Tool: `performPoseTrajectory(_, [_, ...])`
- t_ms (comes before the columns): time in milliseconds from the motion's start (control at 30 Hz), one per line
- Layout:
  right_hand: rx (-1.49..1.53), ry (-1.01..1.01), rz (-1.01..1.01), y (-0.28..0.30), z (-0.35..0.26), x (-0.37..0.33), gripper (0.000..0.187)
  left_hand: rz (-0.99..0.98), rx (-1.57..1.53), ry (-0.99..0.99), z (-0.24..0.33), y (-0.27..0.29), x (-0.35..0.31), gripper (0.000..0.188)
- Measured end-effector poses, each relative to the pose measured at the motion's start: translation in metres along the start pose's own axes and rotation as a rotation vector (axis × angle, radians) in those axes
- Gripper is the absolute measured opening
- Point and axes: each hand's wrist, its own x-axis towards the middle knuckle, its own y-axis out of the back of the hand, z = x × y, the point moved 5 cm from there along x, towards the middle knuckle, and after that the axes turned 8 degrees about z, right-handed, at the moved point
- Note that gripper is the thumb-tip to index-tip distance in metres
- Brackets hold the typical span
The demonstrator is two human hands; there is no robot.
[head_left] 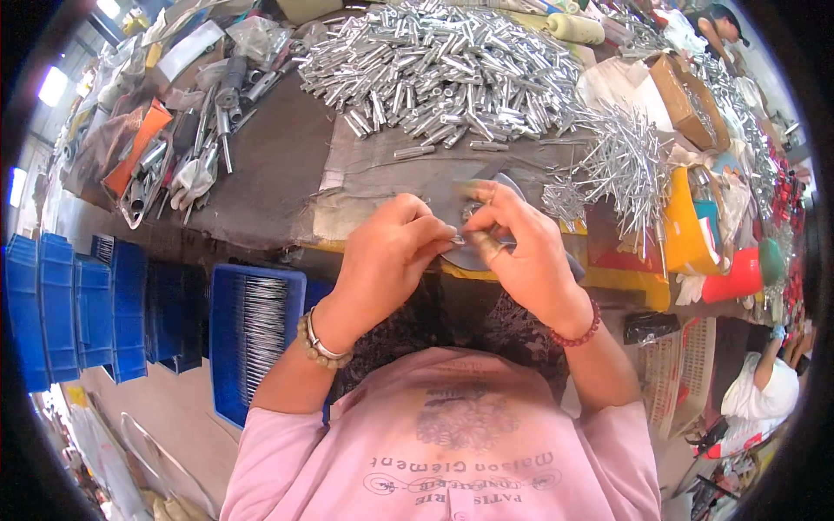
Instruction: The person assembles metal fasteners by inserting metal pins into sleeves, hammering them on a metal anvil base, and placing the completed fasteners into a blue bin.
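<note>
Both hands meet over the front edge of the table. My left hand [391, 247] is closed, its thumb and forefinger pinching a small shiny metal piece [458, 240] that mostly hides behind the fingertips. Facing it, my right hand [526, 243] curls thumb and fingers together close to that piece; some of its fingertips are smeared by motion, and what lies between them is too small to name. Beneath the hands is a grey rounded dish-like thing [512, 179], partly covered. Beyond, a large heap of short silvery metal tubes [443, 74] covers the table, two tubes lying loose at its near edge.
Long thin metal rods [630, 156] are heaped on the right, beside a small pile of metal bits [565, 201] and a yellow container [691, 226]. Tools [221, 113] clutter the left. Below stands a blue bin [221, 347] of rods, near stacked blue bins [91, 304]. People work at far right.
</note>
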Motion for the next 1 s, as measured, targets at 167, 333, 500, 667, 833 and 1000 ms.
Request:
performPoseTrajectory(167, [-0.005,0.059,-0.004,-0.002,-0.005,0.002,0.038,0.024,0.005,0.001,0.001,0.001,0.0,0.014])
performPoseTrajectory(333, [-0.145,0.165,-0.005,-0.004,-0.015,0.002,0.038,0.021,-0.002,0.0,0.002,0.001,0.0,0.014])
performPoseTrajectory(500, [-0.423,0.364,-0.06,-0.01,-0.039,-0.005,0.042,0.002,0.035,0.021,0.006,0.004,0.0,0.014])
performPoseTrajectory(667, [-0.484,0.281,0.004,0.017,-0.032,-0.005,0.044,0.024,-0.062,0.032,-0.001,-0.001,-0.001,0.012])
performPoseTrajectory(833, [-0.722,0.168,0.072,0.043,-0.006,-0.013,0.047,-0.005,-0.068,0.048,-0.003,-0.003,-0.002,0.018])
performPoseTrajectory(1000, [-0.465,0.099,0.193,0.051,-0.013,-0.031,0.051,-0.016,-0.041,0.046,-0.007,-0.003,-0.002,0.019])
